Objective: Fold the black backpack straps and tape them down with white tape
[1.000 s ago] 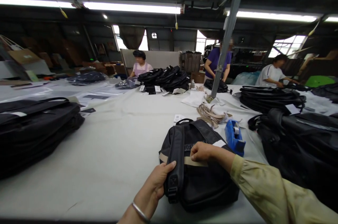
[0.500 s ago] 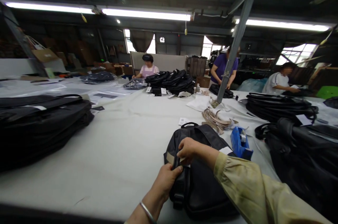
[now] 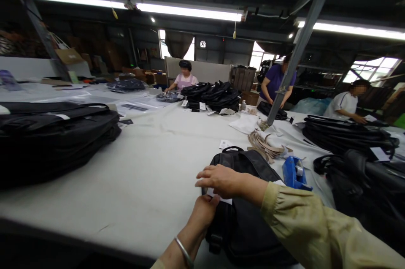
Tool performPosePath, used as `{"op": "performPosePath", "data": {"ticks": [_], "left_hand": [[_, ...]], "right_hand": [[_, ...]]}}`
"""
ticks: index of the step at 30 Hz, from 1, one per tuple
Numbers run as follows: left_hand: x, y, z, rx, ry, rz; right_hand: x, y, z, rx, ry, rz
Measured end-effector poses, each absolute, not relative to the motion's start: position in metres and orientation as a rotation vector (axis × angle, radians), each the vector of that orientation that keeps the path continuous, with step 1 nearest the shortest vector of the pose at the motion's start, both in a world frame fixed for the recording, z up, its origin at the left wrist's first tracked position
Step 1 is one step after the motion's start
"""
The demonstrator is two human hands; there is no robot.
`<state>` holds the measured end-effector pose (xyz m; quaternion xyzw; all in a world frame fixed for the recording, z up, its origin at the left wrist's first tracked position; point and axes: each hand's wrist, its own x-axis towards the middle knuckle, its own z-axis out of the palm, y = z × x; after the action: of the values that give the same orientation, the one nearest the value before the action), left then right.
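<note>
Head view: I have the black backpack (image 3: 248, 222) lying on the white table (image 3: 142, 167) directly under both hands, and I take it as my landmark. Its long axis runs away from me, with the top handle (image 3: 232, 148) at the far end and a shoulder strap (image 3: 223, 220) along its left side. Across that strap, roughly at right angles to it, I see a short pale strip (image 3: 226, 201); this crossing is what I judge matters most at this moment.

My right hand (image 3: 223, 180) reaches in from the backpack's right side and lies over the strip, its fingers stretched and loosely spread toward the backpack's left edge. I cannot see whether its thumb holds anything. My left hand (image 3: 204, 210) is at the left edge of the backpack, with the thumb seemingly on the strip's near edge. Its fingers are hidden, so I cannot tell how firmly it grips. Both hands are at the strip, the right covering its far side, the left just nearer to me.

Right of the backpack stands the blue tape dispenser (image 3: 292, 172); beyond its top right corner lie curled tan strips (image 3: 263, 144).
</note>
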<state>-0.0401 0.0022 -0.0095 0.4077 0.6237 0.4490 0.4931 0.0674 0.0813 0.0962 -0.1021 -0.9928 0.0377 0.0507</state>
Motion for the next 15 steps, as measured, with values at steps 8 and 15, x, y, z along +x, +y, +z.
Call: {"op": "performPosePath", "data": {"ticks": [8, 15], "left_hand": [[-0.043, -0.001, -0.013, 0.972, 1.465, 1.115], [-0.043, 0.000, -0.016, 0.772, 1.188, 1.123]], "right_hand": [[0.078, 0.091, 0.059, -0.108, -3.104, -0.160], [0.127, 0.066, 0.010, -0.364, -2.729, 0.267]]}}
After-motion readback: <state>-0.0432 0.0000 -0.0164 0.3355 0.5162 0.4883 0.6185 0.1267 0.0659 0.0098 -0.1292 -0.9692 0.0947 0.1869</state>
